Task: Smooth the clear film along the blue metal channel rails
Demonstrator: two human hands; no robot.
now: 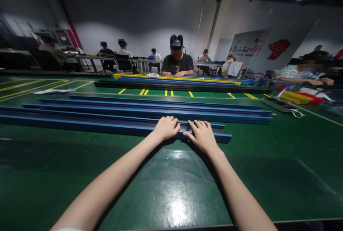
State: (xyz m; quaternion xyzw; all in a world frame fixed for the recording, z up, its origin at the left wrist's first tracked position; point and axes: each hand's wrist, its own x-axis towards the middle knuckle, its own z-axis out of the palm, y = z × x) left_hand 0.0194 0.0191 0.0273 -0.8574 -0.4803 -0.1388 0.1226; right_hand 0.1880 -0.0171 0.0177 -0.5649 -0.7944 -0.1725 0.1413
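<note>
A long blue channel rail [107,122] lies across the green table [80,173], nearest to me. My left hand [166,128] rests over this rail, its fingers curled over the far edge and the thumb at the near side. Just to the right, my right hand [201,134] is on the same rail near its right end, fingers bent over it and thumb stretched toward the left hand. A small dark gap shows in the channel between the hands; what is there cannot be made out. Behind lie further blue rails [150,109], roughly parallel.
Farther back lie a black rail [182,87] and a yellow rail [209,80], with a person [178,59] seated behind them. At the right are a dark tray [280,104], a yellow bin [294,98] and another person's arms. More people sit at back tables.
</note>
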